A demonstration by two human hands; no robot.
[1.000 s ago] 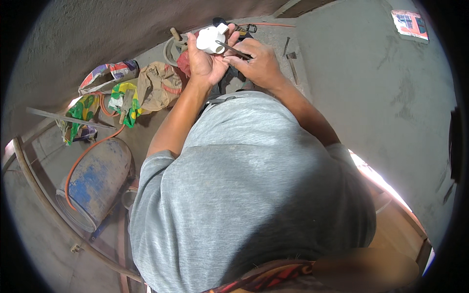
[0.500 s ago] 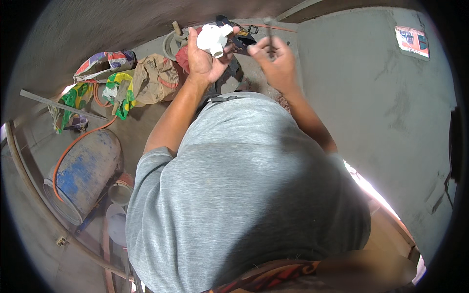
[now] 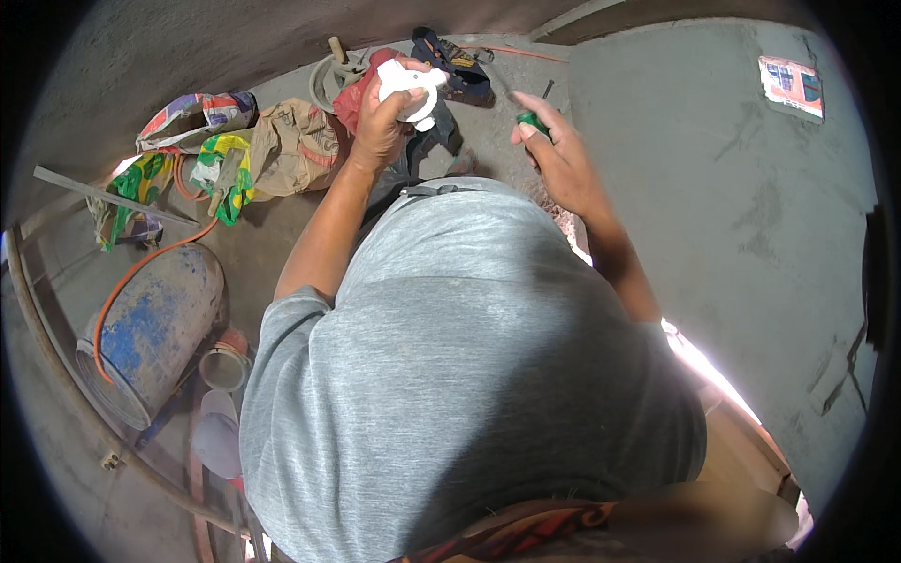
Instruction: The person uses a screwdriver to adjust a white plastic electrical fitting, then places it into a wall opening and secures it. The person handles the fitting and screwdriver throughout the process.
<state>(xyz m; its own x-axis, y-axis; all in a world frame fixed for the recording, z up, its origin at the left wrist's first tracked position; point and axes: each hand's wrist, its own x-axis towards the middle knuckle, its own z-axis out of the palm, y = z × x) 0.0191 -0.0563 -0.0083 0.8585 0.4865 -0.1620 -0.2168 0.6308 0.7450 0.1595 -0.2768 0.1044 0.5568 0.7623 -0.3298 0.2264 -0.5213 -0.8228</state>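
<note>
Wearing a grey T-shirt (image 3: 450, 338), with a red-and-black patterned cloth (image 3: 540, 527) at the lower edge of view, the person holds both hands out ahead of the belly. Left hand (image 3: 378, 127) grips a white round fitting (image 3: 402, 83) with short spouts: thumb pressed on its near face, fingers curled behind, mostly hidden. Fitting well apart from the right hand (image 3: 557, 158). There, thumb and bent fingers close on a green handle (image 3: 532, 122), index finger stretched forward; remainder of that tool cannot be made out. Floor, left side: scuffed blue drum (image 3: 164, 314) lying over, orange hose (image 3: 141, 263) reaching its rim; small bucket (image 3: 225, 368) near it. Further on: crumpled brown sack (image 3: 293, 150); red cloth (image 3: 349, 101) just past the left hand. Farthest: grey wall (image 3: 694, 178) at right, small opening (image 3: 791, 89) high in it.
</note>
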